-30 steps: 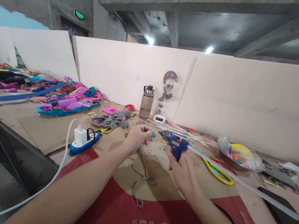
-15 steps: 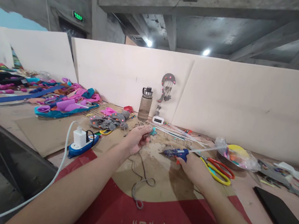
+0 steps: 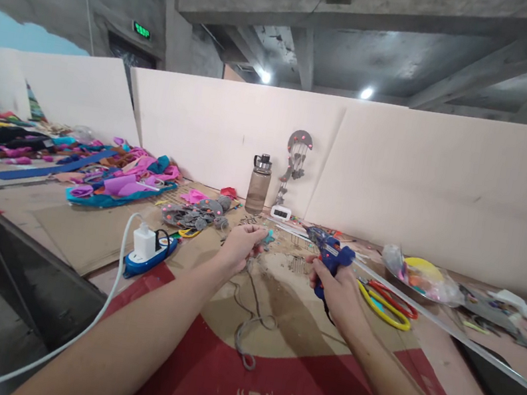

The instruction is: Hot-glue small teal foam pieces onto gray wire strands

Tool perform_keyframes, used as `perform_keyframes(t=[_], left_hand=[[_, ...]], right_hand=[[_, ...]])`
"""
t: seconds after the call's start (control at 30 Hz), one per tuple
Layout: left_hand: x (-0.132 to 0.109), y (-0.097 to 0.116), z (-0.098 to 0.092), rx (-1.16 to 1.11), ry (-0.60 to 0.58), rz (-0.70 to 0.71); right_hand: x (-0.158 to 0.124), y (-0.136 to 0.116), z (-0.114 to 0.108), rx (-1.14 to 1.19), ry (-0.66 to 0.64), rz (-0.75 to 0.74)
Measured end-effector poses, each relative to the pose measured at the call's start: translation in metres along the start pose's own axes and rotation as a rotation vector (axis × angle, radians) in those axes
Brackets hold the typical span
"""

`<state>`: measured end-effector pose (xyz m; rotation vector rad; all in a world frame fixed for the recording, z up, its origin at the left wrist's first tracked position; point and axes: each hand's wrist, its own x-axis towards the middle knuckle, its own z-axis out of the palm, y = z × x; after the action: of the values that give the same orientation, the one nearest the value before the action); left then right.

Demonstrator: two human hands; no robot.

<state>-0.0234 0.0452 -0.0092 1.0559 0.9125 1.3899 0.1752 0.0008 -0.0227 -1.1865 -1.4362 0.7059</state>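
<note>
Two small lamps (image 3: 266,76) glared white at upper centre beneath a dim ceiling (image 3: 369,50), while a soft shadow darkened the cardboard (image 3: 293,337) below the right hand (image 3: 334,287) and wide-angle distortion stretched both forearms (image 3: 139,338) toward the bottom edge.

Between the left grip (image 3: 239,249) and right grip (image 3: 337,287), a hand could pass over the flat brown cardboard (image 3: 291,320), above the loose grey cord (image 3: 251,321). The long translucent glue stick (image 3: 444,325) bars the right; the tall grey-tinted bottle (image 3: 257,191) stands beyond, the blue rounded power strip (image 3: 146,263) at left.
</note>
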Motion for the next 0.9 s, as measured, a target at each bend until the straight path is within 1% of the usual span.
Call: perform_keyframes(t=[0.13, 0.27, 0.47, 0.77, 0.9], left_hand=[[-0.003, 0.001, 0.002, 0.040, 0.006, 0.028], [-0.005, 0.003, 0.003, 0.071, 0.027, 0.039], [-0.006, 0.004, 0.005, 0.083, 0.037, 0.044], [-0.008, 0.003, 0.006, 0.170, 0.023, 0.063], [-0.007, 0.002, 0.005, 0.169, 0.024, 0.070]], right_hand=[[-0.014, -0.015, 0.006, -0.076, -0.074, -0.069], [-0.024, -0.024, 0.012, -0.152, -0.114, -0.053], [-0.028, -0.024, 0.016, -0.203, -0.120, -0.099], [-0.029, -0.025, 0.014, -0.309, -0.107, -0.107], [-0.030, -0.028, 0.014, -0.340, -0.112, -0.112]])
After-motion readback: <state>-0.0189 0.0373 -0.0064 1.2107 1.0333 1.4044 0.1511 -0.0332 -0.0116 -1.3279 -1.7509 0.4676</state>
